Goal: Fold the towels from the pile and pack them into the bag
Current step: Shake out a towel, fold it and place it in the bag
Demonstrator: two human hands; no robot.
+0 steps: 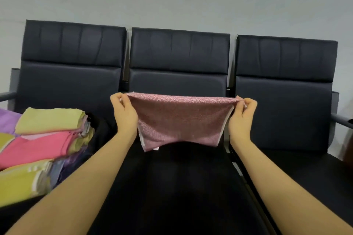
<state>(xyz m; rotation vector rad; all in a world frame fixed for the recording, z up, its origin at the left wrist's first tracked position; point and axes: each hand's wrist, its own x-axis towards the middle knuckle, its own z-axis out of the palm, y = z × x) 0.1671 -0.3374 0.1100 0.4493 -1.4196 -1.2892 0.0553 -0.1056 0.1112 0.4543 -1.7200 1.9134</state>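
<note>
A dusty pink towel (pixel 179 120) hangs stretched in the air above the middle seat of a black bench. My left hand (pixel 123 113) pinches its upper left corner and my right hand (pixel 241 117) pinches its upper right corner. The towel looks doubled over, with a white hem showing along its sides and lower left corner. On the left seat lies a pile of towels (pixel 44 147) in yellow-green, bright pink, yellow and purple. No bag is in view.
A row of three black padded seats (pixel 179 57) with high backs stands against a pale wall. Grey metal armrests (pixel 342 120) stick out at both ends. The right seat (pixel 298 170) is bare black cushion.
</note>
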